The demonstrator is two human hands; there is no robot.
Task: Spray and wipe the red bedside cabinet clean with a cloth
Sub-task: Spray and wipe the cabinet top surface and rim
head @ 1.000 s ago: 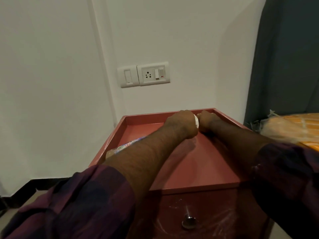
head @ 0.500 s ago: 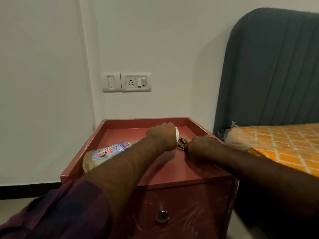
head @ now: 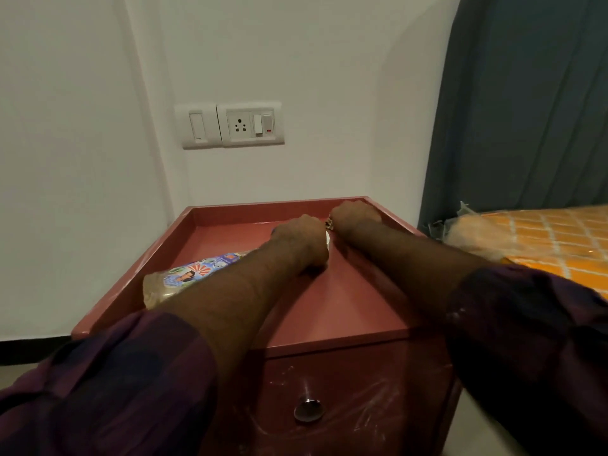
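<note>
Atop the red cabinet (head: 345, 311), the left hand (head: 299, 240) grips the spray bottle (head: 184, 278); the right hand (head: 353, 215) clutches a cloth (head: 329, 224).

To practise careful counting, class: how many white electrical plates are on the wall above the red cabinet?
2. A small single-switch plate sits on the left, and right beside it is a wider socket plate. Nothing covers that stretch of wall, so none seems hidden.
</note>
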